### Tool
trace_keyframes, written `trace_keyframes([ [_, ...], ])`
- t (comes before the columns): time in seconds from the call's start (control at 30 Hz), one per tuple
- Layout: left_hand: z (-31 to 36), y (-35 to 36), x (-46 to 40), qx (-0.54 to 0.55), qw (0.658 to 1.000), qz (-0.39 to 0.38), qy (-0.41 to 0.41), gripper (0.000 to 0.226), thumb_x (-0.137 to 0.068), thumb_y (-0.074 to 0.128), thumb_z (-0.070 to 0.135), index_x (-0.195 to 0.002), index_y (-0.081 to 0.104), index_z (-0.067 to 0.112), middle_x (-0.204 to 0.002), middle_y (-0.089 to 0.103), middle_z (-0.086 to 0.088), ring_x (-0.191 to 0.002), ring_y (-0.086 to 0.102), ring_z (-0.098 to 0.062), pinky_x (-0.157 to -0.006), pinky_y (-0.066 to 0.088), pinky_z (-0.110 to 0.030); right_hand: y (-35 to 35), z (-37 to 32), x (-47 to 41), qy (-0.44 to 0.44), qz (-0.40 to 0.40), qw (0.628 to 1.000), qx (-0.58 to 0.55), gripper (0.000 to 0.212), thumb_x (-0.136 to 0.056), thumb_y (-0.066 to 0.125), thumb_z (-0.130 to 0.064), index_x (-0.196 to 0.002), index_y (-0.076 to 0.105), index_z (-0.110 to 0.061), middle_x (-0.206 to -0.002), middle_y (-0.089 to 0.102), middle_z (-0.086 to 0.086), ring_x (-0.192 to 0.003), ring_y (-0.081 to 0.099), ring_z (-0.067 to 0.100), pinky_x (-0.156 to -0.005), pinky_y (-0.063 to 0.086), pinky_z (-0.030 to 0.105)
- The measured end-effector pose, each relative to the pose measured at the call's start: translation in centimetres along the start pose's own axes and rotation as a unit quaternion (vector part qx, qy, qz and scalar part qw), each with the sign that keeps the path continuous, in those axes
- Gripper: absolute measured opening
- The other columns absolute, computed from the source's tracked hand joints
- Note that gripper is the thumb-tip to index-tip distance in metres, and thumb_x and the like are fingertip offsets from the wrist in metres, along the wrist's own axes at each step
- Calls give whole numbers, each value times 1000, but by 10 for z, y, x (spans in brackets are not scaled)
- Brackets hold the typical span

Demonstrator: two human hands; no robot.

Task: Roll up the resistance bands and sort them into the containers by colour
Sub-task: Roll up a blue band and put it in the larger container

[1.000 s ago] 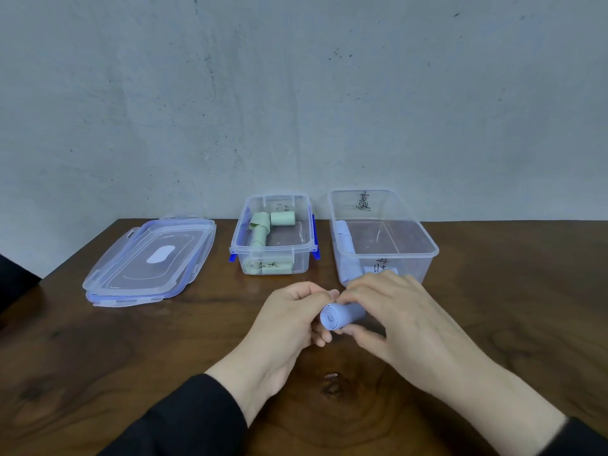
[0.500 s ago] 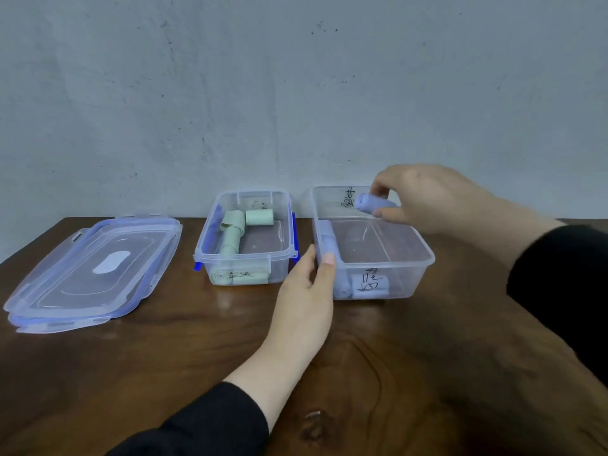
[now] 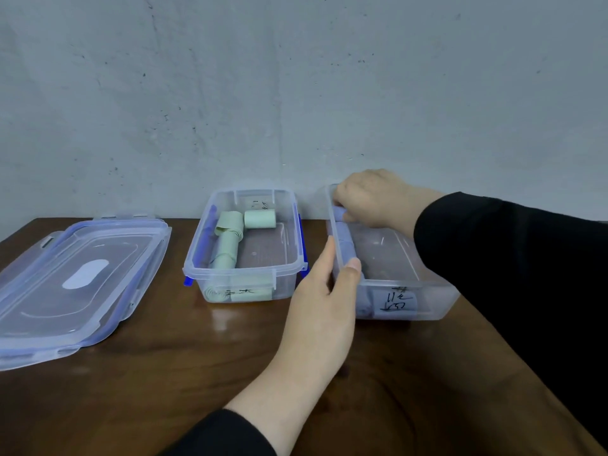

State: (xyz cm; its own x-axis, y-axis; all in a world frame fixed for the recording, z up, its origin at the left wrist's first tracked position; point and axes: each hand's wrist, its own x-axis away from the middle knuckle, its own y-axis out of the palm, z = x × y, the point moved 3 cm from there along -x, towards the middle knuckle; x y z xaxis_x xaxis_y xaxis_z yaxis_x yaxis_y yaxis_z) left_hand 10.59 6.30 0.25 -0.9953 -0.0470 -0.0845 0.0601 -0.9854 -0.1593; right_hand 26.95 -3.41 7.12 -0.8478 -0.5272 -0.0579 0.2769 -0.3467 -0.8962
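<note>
Bare bench [image 3: 164, 383] lay open in front of the lids [image 3: 75, 284] and the green container [image 3: 250, 258]. The left hand [image 3: 324, 311] blocked the narrow gap beside the right container [image 3: 427, 291], whose right half lay open.

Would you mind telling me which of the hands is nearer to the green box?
Left. The left hand grips the blue box's near-left corner, just right of the green box. The right hand reaches into the blue box's far end, farther away.

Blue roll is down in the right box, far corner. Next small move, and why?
Probably let go: the right hand holds the blue roll low at the far left corner of the right container, in line with another blue roll. The left hand steadies the near corner. Then lift out.
</note>
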Motion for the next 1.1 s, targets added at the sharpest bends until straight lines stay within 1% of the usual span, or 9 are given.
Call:
trace_keyframes([
  [0.1,0,-1,0,-4,1000,0,10,54,-98,46,46,-149,30,40,-147,37,29,-129,30,18,-94,26,1,4,-1,-3,4,-5,1000,16,14,-90,54,-11,-86,43,-17,-80,45,1,-75,46,26,-63,32,31],
  [0.23,1,-1,0,-8,1000,-8,7,56,-98,44,47,-150,27,40,-150,34,27,-136,26,13,-99,21,-3,7,0,-5,5,-7,1000,23,17,-86,54,-5,-90,41,-16,-69,35,-2,-74,46,27,-60,33,31],
  [0.3,1,-1,0,-8,1000,-13,9,56,-98,44,47,-150,26,40,-150,34,26,-135,26,13,-96,21,-1,10,-1,-6,6,-6,1000,19,19,-86,51,0,-90,40,-15,-74,43,-1,-76,49,27,-63,37,32],
  [0.43,0,-1,0,-8,1000,-14,17,56,-98,45,47,-150,27,40,-150,36,25,-136,28,12,-108,25,-11,13,-3,-8,8,-3,1000,12,16,-88,50,0,-98,48,-12,-89,56,5,-80,53,28,-63,38,33],
  [0.57,0,-1,-1,-8,1000,-16,12,56,-98,45,48,-150,26,41,-150,36,26,-136,28,12,-107,25,-10,11,1,-8,0,-23,1000,-6,14,-91,48,-8,-101,52,-16,-76,42,-1,-77,49,26,-62,37,33],
  [0.77,2,-1,0,-16,1000,-16,0,57,-97,45,48,-150,24,43,-153,30,25,-137,24,10,-99,22,-5,21,1,-11,15,7,1000,-25,16,-91,49,-6,-104,55,-13,-69,38,-2,-73,50,26,-60,35,31],
  [0.93,3,-1,1,-21,1000,-19,-2,57,-97,44,49,-150,22,44,-154,27,26,-136,21,12,-86,22,6,26,2,-11,6,-4,997,-80,12,-93,50,-10,-99,58,-17,-86,56,5,-75,50,23,-62,34,30],
  [1.03,4,0,1,-21,1000,-13,7,58,-97,44,49,-151,22,42,-154,26,25,-137,20,12,-98,19,-2,26,6,-11,20,-6,994,-106,16,-91,51,-11,-101,63,-15,-90,59,6,-78,51,25,-63,36,30],
  [1.1,3,0,2,-18,1000,-7,12,59,-97,44,50,-151,22,40,-154,26,25,-137,21,11,-103,18,-9,24,11,-10,39,-3,991,-129,19,-87,52,-8,-100,65,-12,-92,65,9,-80,58,28,-65,46,33],
])
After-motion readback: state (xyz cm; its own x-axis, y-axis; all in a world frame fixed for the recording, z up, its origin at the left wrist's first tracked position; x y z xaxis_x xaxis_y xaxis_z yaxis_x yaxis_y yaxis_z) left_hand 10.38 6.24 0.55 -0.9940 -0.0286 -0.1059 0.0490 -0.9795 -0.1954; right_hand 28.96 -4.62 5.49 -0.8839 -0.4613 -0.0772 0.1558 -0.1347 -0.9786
